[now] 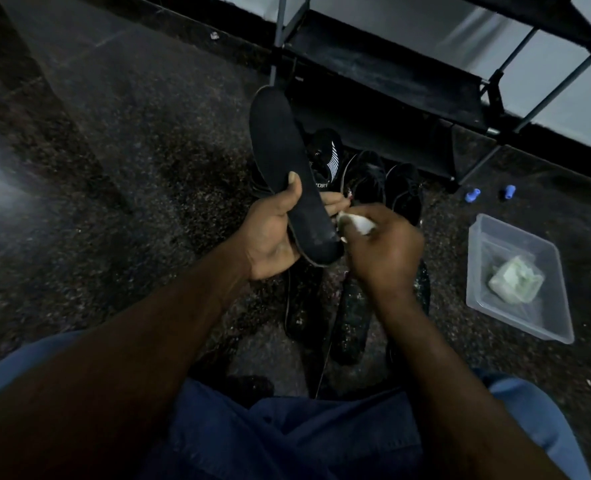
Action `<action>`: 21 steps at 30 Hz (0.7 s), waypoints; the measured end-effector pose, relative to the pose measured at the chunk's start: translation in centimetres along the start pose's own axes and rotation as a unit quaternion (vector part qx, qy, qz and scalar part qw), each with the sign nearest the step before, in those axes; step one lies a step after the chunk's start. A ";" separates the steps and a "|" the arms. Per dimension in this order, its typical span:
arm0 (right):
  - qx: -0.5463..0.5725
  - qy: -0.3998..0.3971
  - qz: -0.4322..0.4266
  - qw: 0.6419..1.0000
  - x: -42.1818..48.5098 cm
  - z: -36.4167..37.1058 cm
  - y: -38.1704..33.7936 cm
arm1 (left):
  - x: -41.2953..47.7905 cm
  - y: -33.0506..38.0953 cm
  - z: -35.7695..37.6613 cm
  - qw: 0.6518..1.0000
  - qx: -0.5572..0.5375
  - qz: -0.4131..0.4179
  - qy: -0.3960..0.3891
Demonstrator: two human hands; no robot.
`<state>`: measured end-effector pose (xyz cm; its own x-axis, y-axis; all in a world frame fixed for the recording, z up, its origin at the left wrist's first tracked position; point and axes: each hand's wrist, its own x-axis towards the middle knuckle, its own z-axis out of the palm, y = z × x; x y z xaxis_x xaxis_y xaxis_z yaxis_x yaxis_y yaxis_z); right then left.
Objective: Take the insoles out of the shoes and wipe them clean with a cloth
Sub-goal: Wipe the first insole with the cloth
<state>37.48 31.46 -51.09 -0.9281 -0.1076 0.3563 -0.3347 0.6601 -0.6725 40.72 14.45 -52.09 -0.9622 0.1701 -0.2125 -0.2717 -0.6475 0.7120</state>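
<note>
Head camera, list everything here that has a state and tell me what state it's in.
held insole: out of its shoe, lifted, gripped near the heel by the left hand.
cloth: bunched in the right hand, against the held insole's heel edge.
floor insoles: lying flat, speckled.
shoes: on the floor by the rack.
plastic tub: open, on the floor, holding a pale wad.

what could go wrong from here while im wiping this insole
1. The left hand holds the insole only near its heel, so the long free end may flex, or slip from the grip, as the right hand rubs with the cloth.
2. The insoles on the floor lie right below the hands, so wiped-off grit may drop onto them.
3. The light is dim, so leftover dirt on the dark insole is easy to miss.
</note>
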 end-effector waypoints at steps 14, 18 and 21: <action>0.418 -0.054 0.313 0.851 -5.6 -1.7 3.2 | -0.1 0.5 -0.6 0.997 0.032 -0.010 -0.072; 0.430 -0.047 0.309 0.847 -5.4 -2.0 3.5 | 0.0 0.5 -0.5 0.996 0.033 -0.008 -0.088; 0.431 -0.042 0.301 0.850 -5.4 -2.1 3.8 | -0.2 0.6 -0.4 0.996 0.034 -0.011 -0.084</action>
<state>41.60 36.06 -54.22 -0.9698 -0.0202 -0.2432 0.2430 -0.1714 -0.9548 40.75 13.76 -51.92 -0.9435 0.3099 -0.1170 -0.2876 -0.5911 0.7536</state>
